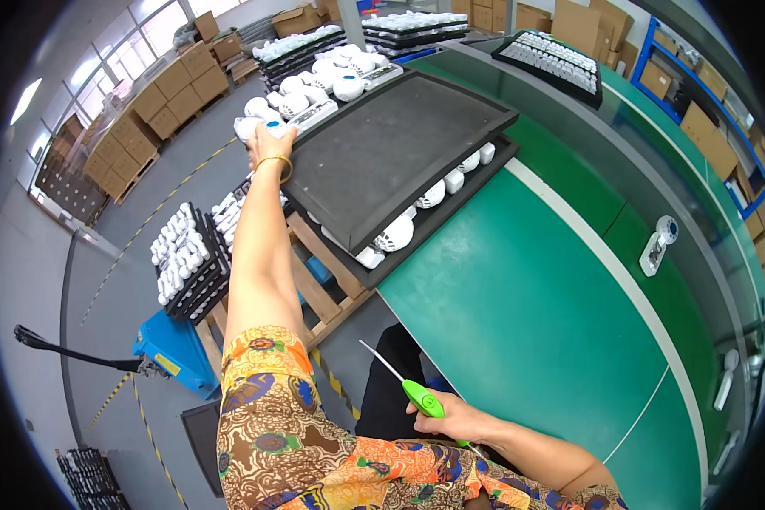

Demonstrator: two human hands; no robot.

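My left arm stretches far forward, and my left hand (269,149) is closed around a white handheld fan (274,127) with a blue round centre, at the edge of a heap of similar white fans (348,85). Close to my body, my right hand (453,418) grips a green electric screwdriver (422,398), its long thin shaft pointing up and to the left. Between the heap and the table lies an empty-topped black tray (399,144), stacked over a lower black tray (450,208) with white fan parts showing in the gap.
A green worktable (552,314) spans the right side. Beyond its pale rail, a green conveyor belt (603,221) carries a white fan (659,245). A wooden pallet (323,280), a blue pallet jack (174,353) and stacked loaded trays (183,259) stand at the left.
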